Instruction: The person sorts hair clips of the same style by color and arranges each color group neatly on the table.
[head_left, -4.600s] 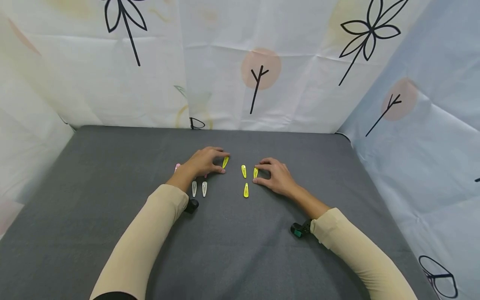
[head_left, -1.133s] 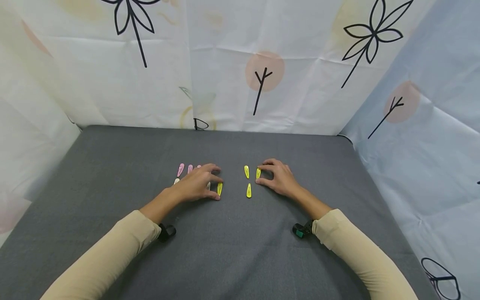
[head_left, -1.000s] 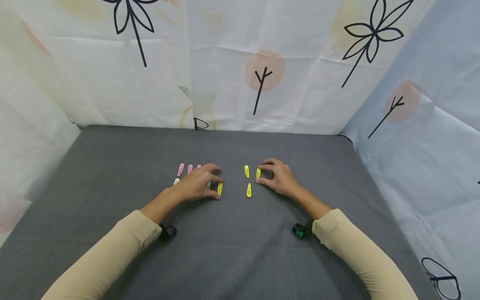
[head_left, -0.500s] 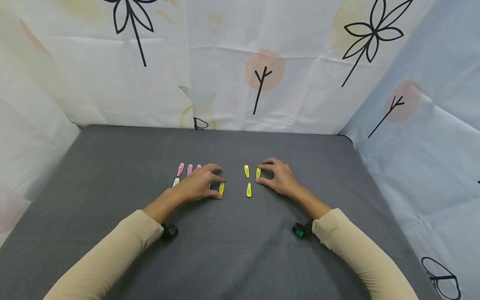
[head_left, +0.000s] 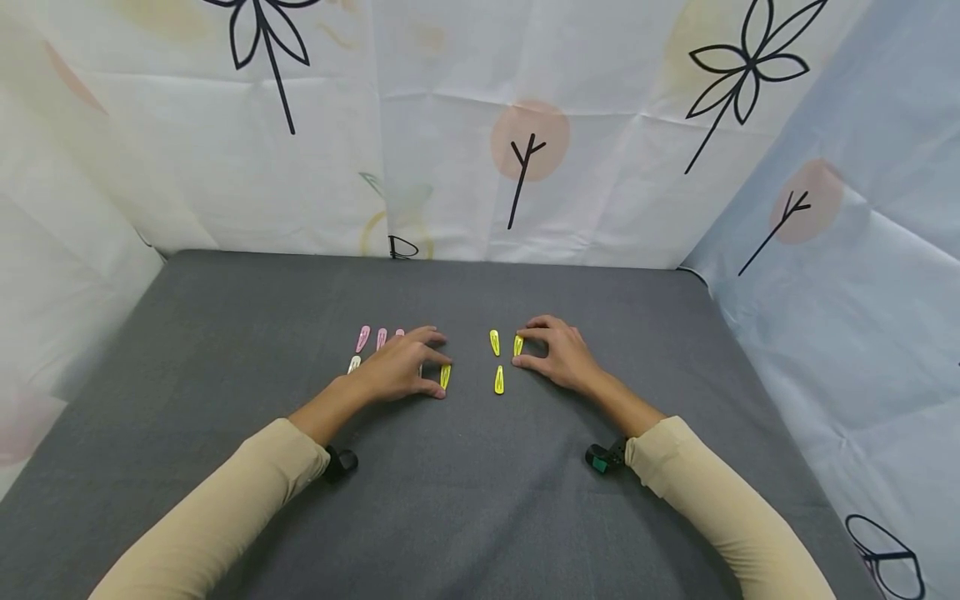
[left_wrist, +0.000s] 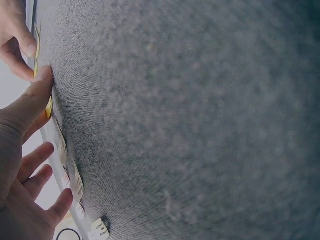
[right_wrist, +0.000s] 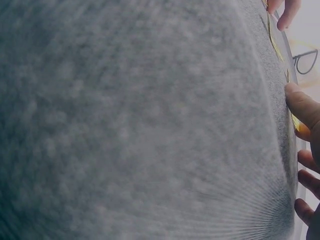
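Note:
In the head view my left hand pinches a yellow snap hair clip between thumb and index finger, at the table surface. My right hand likewise pinches a yellow hair clip. Between the hands lie two more, a farther yellow clip and a nearer yellow clip. Pink clips lie in a row beyond my left hand, the rightmost partly covered by it. A white clip shows beside that hand; the left wrist view shows more white clips under its fingers.
The clips lie on a grey cloth-covered table. A white patterned curtain stands along the back edge, and a bluish fabric side rises at the right. A black wrist camera sits on my left wrist.
Over the past several seconds my left hand has brought its yellow clip nearer, down beside the white clips, uncovering pink ones. Lately it has edged slightly right. My right hand has stayed in place.

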